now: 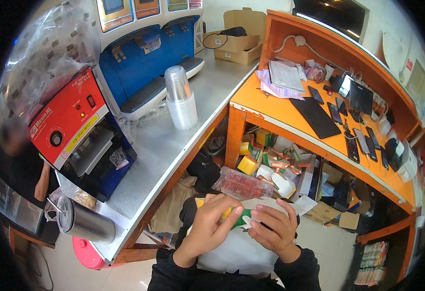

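In my lap, a folding paper box (244, 219) in green, white and yellow is held between my hands. My left hand (213, 227) is closed on its left side, thumb and fingers pressing the card. The fingers of my right hand (274, 228) bend around the right end, and part of the box is hidden behind them. Beneath both hands a pale grey-white sheet (236, 252) lies over my lap. More boxes of similar colours (275, 165) are heaped under the orange desk, just beyond my hands.
A metal counter (159, 155) on the left carries a red cup sealer (69, 121), stacked clear cups (181, 104) and a steel canister (88, 225). Several phones and a black tablet (315, 117) cover the orange desk (265, 109). A person (28, 160) is at far left.
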Demonstrator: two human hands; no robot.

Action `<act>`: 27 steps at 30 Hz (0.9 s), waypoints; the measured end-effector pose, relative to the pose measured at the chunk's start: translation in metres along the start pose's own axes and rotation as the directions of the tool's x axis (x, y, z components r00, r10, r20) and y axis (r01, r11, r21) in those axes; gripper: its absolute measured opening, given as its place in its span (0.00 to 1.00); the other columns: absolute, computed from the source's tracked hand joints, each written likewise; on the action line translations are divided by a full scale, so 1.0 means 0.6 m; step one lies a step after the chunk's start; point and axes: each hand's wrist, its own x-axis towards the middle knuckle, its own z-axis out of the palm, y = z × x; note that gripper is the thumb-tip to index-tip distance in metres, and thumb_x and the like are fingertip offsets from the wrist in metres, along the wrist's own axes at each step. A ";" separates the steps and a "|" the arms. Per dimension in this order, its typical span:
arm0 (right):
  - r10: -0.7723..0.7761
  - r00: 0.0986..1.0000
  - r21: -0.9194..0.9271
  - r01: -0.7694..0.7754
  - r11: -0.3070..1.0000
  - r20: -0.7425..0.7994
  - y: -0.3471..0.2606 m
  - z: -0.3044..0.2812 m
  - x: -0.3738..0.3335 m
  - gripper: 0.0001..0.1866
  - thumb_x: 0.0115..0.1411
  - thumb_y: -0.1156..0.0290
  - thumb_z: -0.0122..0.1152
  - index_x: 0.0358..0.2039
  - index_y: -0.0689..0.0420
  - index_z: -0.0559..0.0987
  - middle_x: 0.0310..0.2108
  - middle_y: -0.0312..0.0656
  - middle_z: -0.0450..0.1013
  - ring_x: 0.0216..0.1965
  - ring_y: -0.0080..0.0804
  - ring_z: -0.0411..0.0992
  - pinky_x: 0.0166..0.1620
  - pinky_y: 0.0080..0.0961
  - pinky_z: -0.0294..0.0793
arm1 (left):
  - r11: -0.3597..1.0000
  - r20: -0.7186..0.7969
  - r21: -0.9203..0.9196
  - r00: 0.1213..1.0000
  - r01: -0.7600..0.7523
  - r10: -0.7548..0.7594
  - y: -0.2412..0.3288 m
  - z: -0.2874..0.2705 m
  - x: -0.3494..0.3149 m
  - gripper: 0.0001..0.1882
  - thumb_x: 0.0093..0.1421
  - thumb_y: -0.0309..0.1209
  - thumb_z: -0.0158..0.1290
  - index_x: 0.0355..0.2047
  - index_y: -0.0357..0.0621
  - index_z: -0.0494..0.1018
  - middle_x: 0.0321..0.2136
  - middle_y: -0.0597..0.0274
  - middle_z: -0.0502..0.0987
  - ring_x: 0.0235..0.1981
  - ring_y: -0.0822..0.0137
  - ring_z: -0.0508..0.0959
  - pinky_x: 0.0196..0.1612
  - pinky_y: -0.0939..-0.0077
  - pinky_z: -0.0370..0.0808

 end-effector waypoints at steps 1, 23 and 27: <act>0.005 1.000 0.030 -0.004 1.000 -0.005 0.001 0.000 0.003 0.13 0.47 0.71 0.64 0.35 0.47 0.72 0.36 0.34 0.76 0.38 0.31 0.75 0.49 0.39 0.68 | 1.000 0.048 0.016 0.999 -0.006 0.005 0.004 -0.003 0.000 0.03 0.55 0.27 0.52 0.27 0.40 0.71 0.22 0.60 0.71 0.25 0.63 0.69 0.33 0.73 0.60; 0.667 0.741 0.837 -0.413 0.358 0.080 -0.067 -0.008 -0.012 0.34 0.48 0.63 0.68 0.53 0.59 0.64 0.51 0.47 0.64 0.53 0.38 0.62 0.58 0.39 0.54 | 0.393 -0.278 0.737 0.283 -0.550 0.918 -0.053 0.027 -0.047 0.10 0.57 0.43 0.52 0.30 0.53 0.72 0.21 0.76 0.67 0.26 0.75 0.66 0.37 0.71 0.57; 0.812 0.552 0.854 -0.501 0.139 0.191 -0.035 0.012 -0.027 0.36 0.51 0.67 0.65 0.55 0.65 0.57 0.50 0.50 0.62 0.53 0.39 0.61 0.54 0.30 0.60 | 0.545 0.133 0.567 0.722 -0.618 0.679 -0.071 0.085 -0.052 0.15 0.45 0.33 0.61 0.35 0.59 0.75 0.36 0.75 0.72 0.38 0.72 0.69 0.45 0.67 0.58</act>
